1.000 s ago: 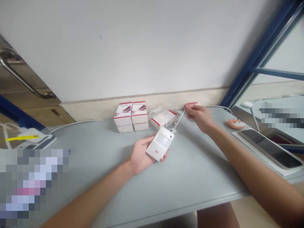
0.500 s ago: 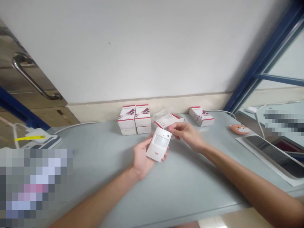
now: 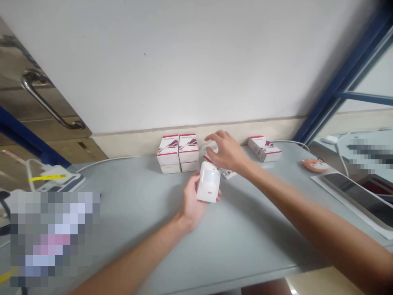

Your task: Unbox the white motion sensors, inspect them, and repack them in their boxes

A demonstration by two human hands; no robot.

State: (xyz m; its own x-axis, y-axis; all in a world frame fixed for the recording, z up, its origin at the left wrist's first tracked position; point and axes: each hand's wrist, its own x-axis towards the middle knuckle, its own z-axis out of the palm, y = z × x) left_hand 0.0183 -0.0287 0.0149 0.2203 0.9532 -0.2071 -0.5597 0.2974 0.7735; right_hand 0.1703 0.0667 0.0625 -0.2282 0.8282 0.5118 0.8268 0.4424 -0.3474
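**sensor upright in one hand, the other spread over the packaging**

gripped upright in the left hand (image 3: pixel 193 209), a white motion sensor (image 3: pixel 208 182), its base in the palm, fingers behind it, lens face turned toward the camera, most likely for a look at the front. just beyond it, the right hand (image 3: pixel 227 151) open, fingers spread and curved down over a clear plastic bag (image 3: pixel 208 145), contact with the bag impossible to tell. beneath that palm, a red-trimmed white box (image 3: pixel 229 174), mostly hidden, only a corner showing past the hand.

just left of the sensor, four boxes (image 3: pixel 178 153) in two stacks of two, squared up side by side near the wall skirting (image 3: pixel 132 145), probably set back from the working spot. to the right, one more box (image 3: pixel 264 149) lying alone, well apart from the stacks. farther right, an orange fox-faced mouse (image 3: pixel 315 165) and a phone (image 3: pixel 353 200) on a white sheet.

between the hands and the front edge of the grey counter (image 3: pixel 245 241), a broad stretch of room for moving; behind the hands, far less, with boxes and skirting close by.
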